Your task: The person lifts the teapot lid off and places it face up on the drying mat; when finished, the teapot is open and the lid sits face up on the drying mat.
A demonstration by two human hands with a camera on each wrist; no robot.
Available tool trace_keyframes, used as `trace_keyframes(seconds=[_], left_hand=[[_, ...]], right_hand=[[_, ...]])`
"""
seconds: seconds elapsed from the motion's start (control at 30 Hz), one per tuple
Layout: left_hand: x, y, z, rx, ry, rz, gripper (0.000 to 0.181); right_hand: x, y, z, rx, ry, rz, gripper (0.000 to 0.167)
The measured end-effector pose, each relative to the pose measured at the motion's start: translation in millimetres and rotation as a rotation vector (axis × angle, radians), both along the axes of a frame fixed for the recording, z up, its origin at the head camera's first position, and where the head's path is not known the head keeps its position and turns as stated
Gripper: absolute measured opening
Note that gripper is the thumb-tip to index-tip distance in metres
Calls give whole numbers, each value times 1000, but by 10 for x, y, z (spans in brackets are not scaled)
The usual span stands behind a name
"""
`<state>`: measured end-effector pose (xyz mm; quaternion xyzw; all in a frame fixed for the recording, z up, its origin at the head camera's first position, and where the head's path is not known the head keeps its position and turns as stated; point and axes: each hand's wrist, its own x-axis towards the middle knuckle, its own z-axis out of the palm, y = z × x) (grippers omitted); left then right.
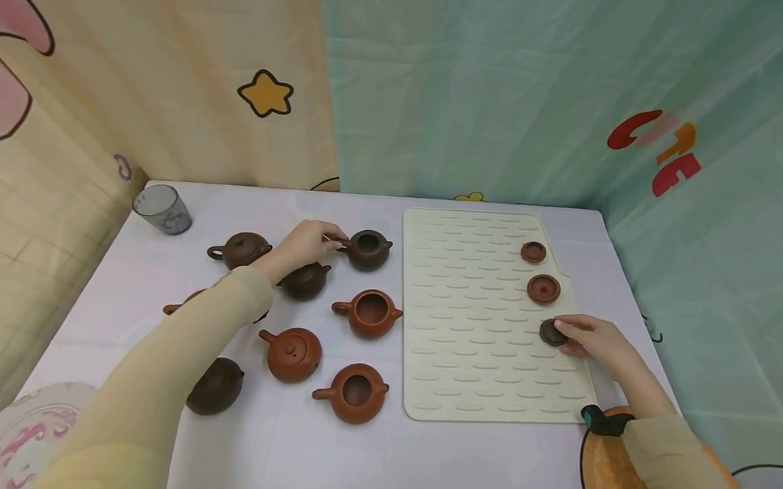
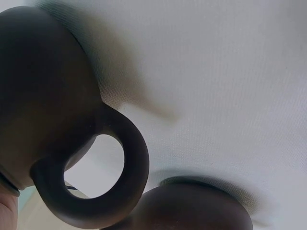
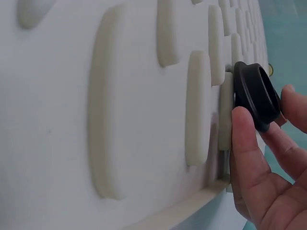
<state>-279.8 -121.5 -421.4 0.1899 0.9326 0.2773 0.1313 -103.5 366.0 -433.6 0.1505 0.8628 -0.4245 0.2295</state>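
Observation:
In the head view my left hand (image 1: 308, 246) pinches the handle of a dark brown lidless teapot (image 1: 368, 252), which stands left of the cream mat. Its round opening faces up. Over on the mat's right side, my right hand (image 1: 595, 342) holds a small dark teapot lid (image 1: 551, 333) between thumb and fingers. From the right wrist this lid (image 3: 254, 93) looks tilted, its rim turned toward the thumb. Two reddish-brown lids (image 1: 533, 252) lie farther back on the mat. The left wrist view shows a dark teapot's ring handle (image 2: 136, 158) up close.
Two orange-brown lidless teapots (image 1: 371, 314) stand near the left edge of the ridged mat (image 1: 467, 315). Several lidded teapots (image 1: 294, 355) stand farther left, some partly behind my left forearm. A grey glass (image 1: 163, 209) is at the back left corner. Curtains enclose the table.

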Motion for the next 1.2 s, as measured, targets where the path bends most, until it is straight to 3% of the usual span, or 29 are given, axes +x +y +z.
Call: trace_keyframes(seconds=[0.53, 0.7, 0.87, 0.97, 1.2], left_hand=[[-34, -11, -21, -3, 7, -11, 24], [-28, 4, 14, -17, -23, -17, 30], [21, -35, 166, -7, -48, -24, 38], [79, -114, 289, 13, -21, -14, 38], [365, -335, 640, 82, 61, 6, 36]], right_hand=[[-33, 35, 37, 4, -25, 11, 66], [-24, 31, 107, 92, 10, 35, 66], [-17, -84, 279, 227, 119, 68, 64], [-62, -266, 406, 256, 194, 74, 62], [-177, -888, 617, 159, 331, 108, 53]])
